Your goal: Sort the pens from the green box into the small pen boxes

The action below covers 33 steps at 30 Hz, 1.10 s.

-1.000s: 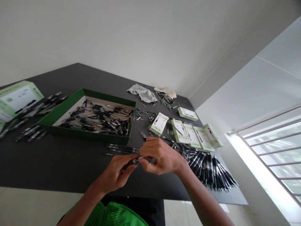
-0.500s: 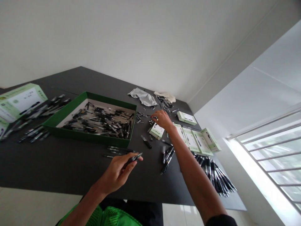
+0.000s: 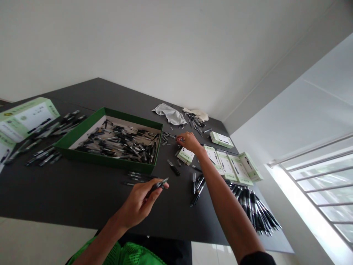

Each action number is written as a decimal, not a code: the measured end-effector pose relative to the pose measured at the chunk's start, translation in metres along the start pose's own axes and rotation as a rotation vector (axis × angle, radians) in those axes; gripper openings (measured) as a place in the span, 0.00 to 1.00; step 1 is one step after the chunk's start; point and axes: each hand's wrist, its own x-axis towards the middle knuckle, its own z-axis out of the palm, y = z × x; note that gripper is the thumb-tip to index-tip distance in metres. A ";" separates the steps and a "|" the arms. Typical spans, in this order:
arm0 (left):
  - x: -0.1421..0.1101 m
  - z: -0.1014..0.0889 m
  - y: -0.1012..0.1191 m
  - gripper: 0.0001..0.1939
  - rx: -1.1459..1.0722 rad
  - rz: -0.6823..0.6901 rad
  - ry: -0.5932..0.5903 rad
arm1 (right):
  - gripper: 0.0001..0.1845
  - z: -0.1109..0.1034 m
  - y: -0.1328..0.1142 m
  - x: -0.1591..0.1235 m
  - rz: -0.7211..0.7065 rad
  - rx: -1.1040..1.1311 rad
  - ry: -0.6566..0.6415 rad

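My left hand is closed around a black pen, whose bare tip points right, above the front of the table. Out ahead, my right hand is over a small green-and-white box, its fingers drawn together at the far end. What lies between those fingertips is too small to make out. Just in front of the box lies a single black pen part with a clear end. Several pens lie beyond my left hand, partly covered by it. Under my right forearm is another group of pens.
A green tray full of loose pens stands left of centre. Open pen boxes and a fan of pens lie at right. Further back are a grey cloth, a pale glove and a closed box.
My right hand's fingers have closed slightly at the far end of the small box. My left hand keeps the pen in nearly the same place. The view has shifted slightly.
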 end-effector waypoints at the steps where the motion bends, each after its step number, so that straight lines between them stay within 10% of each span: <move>1: 0.000 0.000 0.001 0.15 -0.004 -0.026 0.007 | 0.10 -0.001 -0.001 -0.002 -0.005 0.031 0.025; 12: 0.004 0.002 0.002 0.20 -0.028 -0.181 0.042 | 0.07 -0.063 -0.090 -0.078 -0.279 0.537 0.234; 18: 0.005 0.000 0.004 0.19 0.039 -0.099 0.078 | 0.06 -0.095 -0.146 -0.110 -0.473 0.360 0.173; 33: 0.007 0.002 0.004 0.14 0.099 0.066 0.148 | 0.07 -0.093 -0.165 -0.116 -0.544 0.056 0.088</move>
